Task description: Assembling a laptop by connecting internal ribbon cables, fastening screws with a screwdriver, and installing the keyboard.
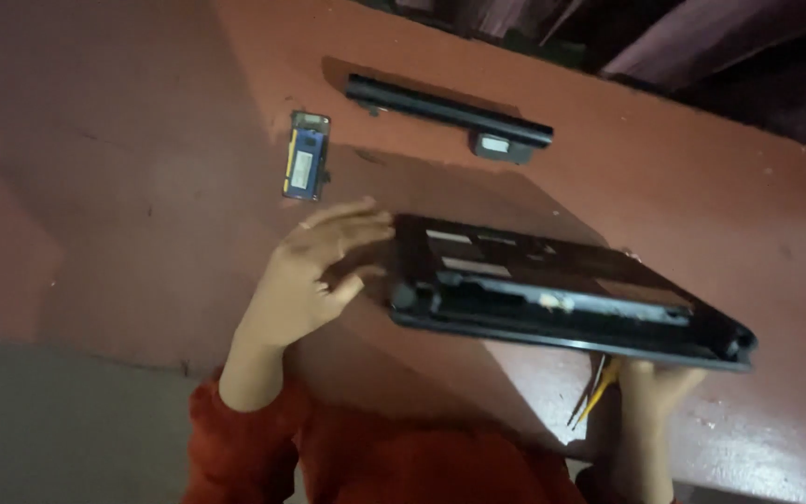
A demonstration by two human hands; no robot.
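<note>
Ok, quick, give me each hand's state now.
Left hand: open, fingers spread against the left end of the laptop.
Right hand: under the laptop's right corner, propping it; grip cannot be told.

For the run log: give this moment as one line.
left hand: on laptop edge | right hand: under laptop, with tweezers | battery, memory module: apart on table

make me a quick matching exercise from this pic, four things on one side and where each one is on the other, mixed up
Things:
1. black laptop
2. long black battery bar
3. small blue and yellow module
4. thin yellow tools

Places:
A. lying alone, left of the bar
B. far edge of the red table
C. under the laptop's near right corner, by the right hand
D. lifted between the left hand and the right hand

Pairs: 1-D, 2-B, 3-A, 4-C
</note>
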